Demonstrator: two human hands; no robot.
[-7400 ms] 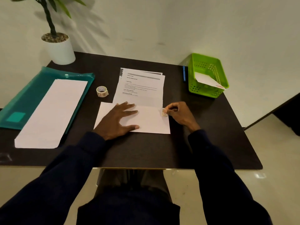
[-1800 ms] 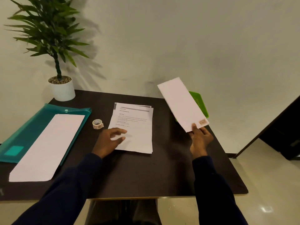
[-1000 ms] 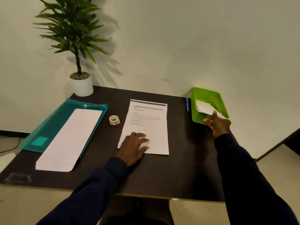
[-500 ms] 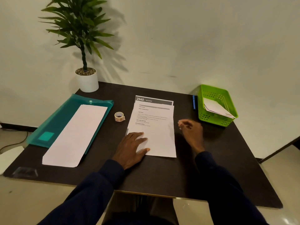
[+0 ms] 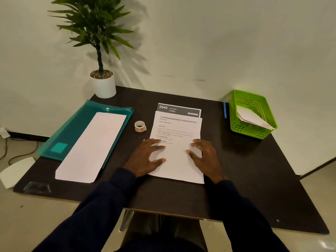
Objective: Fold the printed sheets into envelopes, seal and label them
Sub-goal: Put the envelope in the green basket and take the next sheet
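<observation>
A stack of printed sheets (image 5: 177,130) lies in the middle of the dark table (image 5: 254,170); the top sheet is pulled toward me, baring a dark header on the sheet under it. My left hand (image 5: 147,157) rests flat on the top sheet's left edge, fingers spread. My right hand (image 5: 204,157) lies flat on its right edge, fingers apart. Blank white envelopes (image 5: 92,148) lie on a teal folder (image 5: 72,128) at the left. A roll of labels (image 5: 140,126) stands between the folder and the sheets. Finished envelopes (image 5: 251,118) lean inside the green basket (image 5: 241,128).
A potted plant (image 5: 102,82) stands at the table's back left corner. A blue pen (image 5: 225,110) lies just left of the basket. The wall runs close behind the table. A white object (image 5: 15,171) and cables lie on the floor at the left.
My right hand carried the labelled envelope into the green basket, let it go, and came back onto the top sheet. My left hand stayed on the sheets, which shifted toward me.
</observation>
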